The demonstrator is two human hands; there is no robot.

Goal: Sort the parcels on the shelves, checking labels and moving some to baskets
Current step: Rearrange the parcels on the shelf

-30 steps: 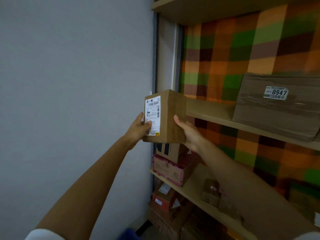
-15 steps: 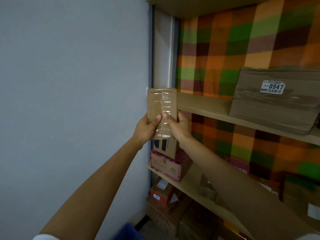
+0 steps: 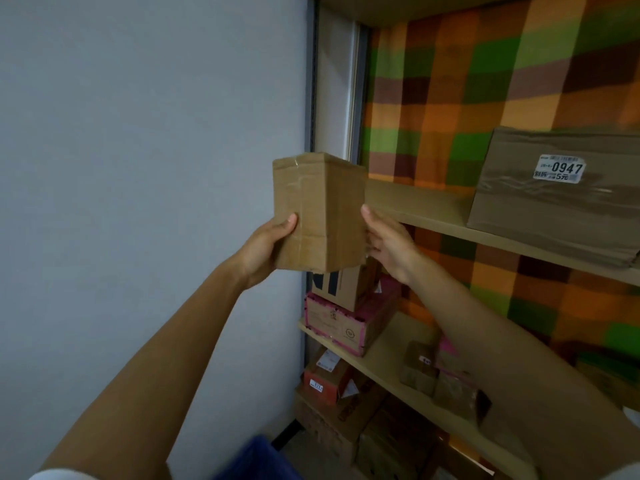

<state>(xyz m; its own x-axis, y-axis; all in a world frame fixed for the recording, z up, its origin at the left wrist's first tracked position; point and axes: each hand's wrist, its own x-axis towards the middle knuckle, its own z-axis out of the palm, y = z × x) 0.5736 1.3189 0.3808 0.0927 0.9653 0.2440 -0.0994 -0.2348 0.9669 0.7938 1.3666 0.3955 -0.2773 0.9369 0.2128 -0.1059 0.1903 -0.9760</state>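
A small brown cardboard parcel (image 3: 320,211) is held up in front of the shelf unit's left end, plain taped faces turned to me, no label showing. My left hand (image 3: 266,245) grips its lower left side, thumb on the front face. My right hand (image 3: 388,242) holds its lower right edge, fingers hidden behind the box. A big flat brown parcel (image 3: 554,202) with a white sticker reading 0947 lies on the upper shelf (image 3: 429,211) to the right.
On the middle shelf (image 3: 384,355) a pink-edged box (image 3: 341,323) carries a brown box (image 3: 341,284); small brown parcels (image 3: 420,372) lie further right. Lower down stand a red box (image 3: 323,379) and several cartons. A blue basket (image 3: 256,462) shows at the bottom. A grey wall fills the left.
The parcel has been turned in my hands: its white label faced me a second ago, then a taped face, now plain cardboard sides. My hands have shifted apart to its lower edges.
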